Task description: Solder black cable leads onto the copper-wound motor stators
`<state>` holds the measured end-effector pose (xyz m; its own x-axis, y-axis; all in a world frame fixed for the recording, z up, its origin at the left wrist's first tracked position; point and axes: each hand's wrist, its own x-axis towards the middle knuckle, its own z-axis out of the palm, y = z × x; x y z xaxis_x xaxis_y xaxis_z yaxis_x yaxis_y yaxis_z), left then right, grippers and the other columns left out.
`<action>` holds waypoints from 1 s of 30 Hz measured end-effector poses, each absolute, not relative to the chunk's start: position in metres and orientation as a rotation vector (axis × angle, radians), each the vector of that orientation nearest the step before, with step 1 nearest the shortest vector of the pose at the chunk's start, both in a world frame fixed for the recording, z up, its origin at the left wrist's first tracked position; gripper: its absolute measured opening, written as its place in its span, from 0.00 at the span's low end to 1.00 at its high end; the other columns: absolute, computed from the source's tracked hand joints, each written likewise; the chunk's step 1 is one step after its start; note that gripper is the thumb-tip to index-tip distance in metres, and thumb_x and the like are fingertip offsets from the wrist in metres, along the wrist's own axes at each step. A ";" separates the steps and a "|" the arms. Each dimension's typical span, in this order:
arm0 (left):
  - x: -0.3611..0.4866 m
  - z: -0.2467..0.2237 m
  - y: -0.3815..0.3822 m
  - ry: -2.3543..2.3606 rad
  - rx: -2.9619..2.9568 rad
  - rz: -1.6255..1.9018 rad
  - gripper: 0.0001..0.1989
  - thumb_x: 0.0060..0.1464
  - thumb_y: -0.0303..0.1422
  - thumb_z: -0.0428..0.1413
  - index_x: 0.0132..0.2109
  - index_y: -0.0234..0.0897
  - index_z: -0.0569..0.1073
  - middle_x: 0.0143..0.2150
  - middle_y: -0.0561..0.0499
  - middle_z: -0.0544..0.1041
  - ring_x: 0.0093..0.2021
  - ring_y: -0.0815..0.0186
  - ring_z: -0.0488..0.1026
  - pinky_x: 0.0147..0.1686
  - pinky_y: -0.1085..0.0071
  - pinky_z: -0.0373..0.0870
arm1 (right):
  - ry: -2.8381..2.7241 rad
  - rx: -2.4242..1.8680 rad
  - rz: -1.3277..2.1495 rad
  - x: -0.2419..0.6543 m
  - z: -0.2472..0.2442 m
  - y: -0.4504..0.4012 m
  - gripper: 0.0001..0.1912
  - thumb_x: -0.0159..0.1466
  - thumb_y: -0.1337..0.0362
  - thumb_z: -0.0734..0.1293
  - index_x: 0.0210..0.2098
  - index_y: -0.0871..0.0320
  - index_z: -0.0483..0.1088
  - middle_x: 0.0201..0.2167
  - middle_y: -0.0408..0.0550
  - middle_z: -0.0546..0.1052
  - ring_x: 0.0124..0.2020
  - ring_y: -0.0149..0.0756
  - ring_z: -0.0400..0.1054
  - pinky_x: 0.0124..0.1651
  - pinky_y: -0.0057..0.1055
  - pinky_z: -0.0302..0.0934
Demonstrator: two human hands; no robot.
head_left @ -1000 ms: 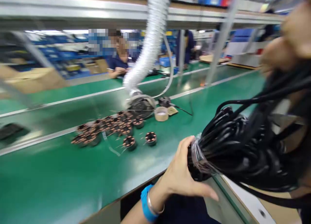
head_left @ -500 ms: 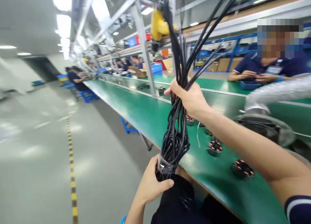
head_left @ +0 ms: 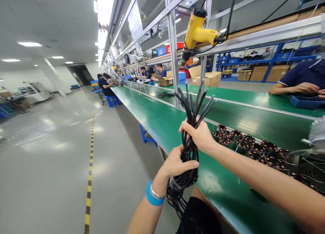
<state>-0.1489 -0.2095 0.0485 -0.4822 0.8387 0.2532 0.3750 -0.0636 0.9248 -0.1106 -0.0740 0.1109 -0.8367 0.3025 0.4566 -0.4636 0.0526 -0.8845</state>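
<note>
A bundle of black cables hangs upright over the front edge of the green bench, with its stripped, greyish ends fanned out at the top. My right hand grips the upper part, just below the loose ends. Lower down, my left hand is wrapped round the looped middle, thumb across the front. Clear wrapping shows round the bundle beneath my left hand. The lower cable ends dangle near my lap.
Several copper-wound rings stand on the green bench at right. A yellow heat gun hangs overhead beside a metal post. A co-worker's hands are over a blue tray. A blue stool stands below.
My left hand has moved up the bundle from the wrapped part to the middle. My right hand is nearer the cable tips, which now stand in a short fan. The view has shifted.
</note>
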 end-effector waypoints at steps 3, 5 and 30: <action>-0.149 0.034 -0.196 1.689 1.203 1.840 0.29 0.43 0.47 0.68 0.48 0.33 0.73 0.43 0.44 0.78 0.44 0.55 0.74 0.46 0.61 0.71 | -1.773 0.095 1.769 -0.111 0.111 -0.062 0.23 0.56 0.43 0.72 0.28 0.57 0.67 0.21 0.42 0.72 0.18 0.26 0.61 0.22 0.26 0.60; -0.148 0.025 -0.193 1.694 1.146 2.082 0.26 0.45 0.48 0.66 0.44 0.34 0.73 0.40 0.46 0.77 0.42 0.57 0.74 0.45 0.63 0.70 | -1.783 0.072 1.728 -0.109 0.110 -0.057 0.24 0.55 0.43 0.73 0.27 0.58 0.68 0.22 0.42 0.72 0.20 0.28 0.62 0.24 0.27 0.62; -0.106 0.015 -0.167 2.463 0.998 2.329 0.03 0.47 0.31 0.58 0.33 0.40 0.74 0.29 0.48 0.77 0.30 0.61 0.73 0.32 0.63 0.71 | -1.705 -0.157 1.766 -0.106 0.094 -0.027 0.17 0.46 0.61 0.77 0.25 0.55 0.64 0.29 0.40 0.73 0.33 0.35 0.72 0.39 0.32 0.69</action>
